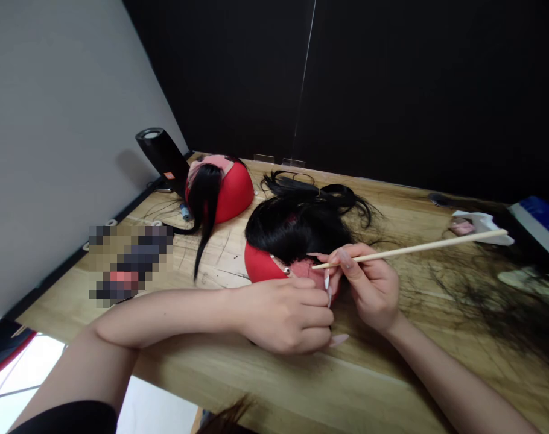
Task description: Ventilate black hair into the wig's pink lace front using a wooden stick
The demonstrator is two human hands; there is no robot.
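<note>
A red dome-shaped wig block (259, 263) lies on the wooden table, with black hair (297, 226) over its top and pink mesh (304, 269) on its near side. My left hand (288, 316) rests against the near side of the block, fingers curled; whatever they grip is hidden. In my right hand (371, 283), a slim pale wooden stick (431, 246) is pinched between thumb and fingers. The stick's tapered end meets or hovers just over the pink mesh, and its other end points up to the right.
Behind, to the left, stands a second red wig block (236, 191) with hair hanging down its front. A black cylindrical speaker (163, 154) leans near the wall. Loose hair (487, 307) spreads over the table's right side, near a white tissue (480, 223). A blurred-out patch (130, 259) covers something at left.
</note>
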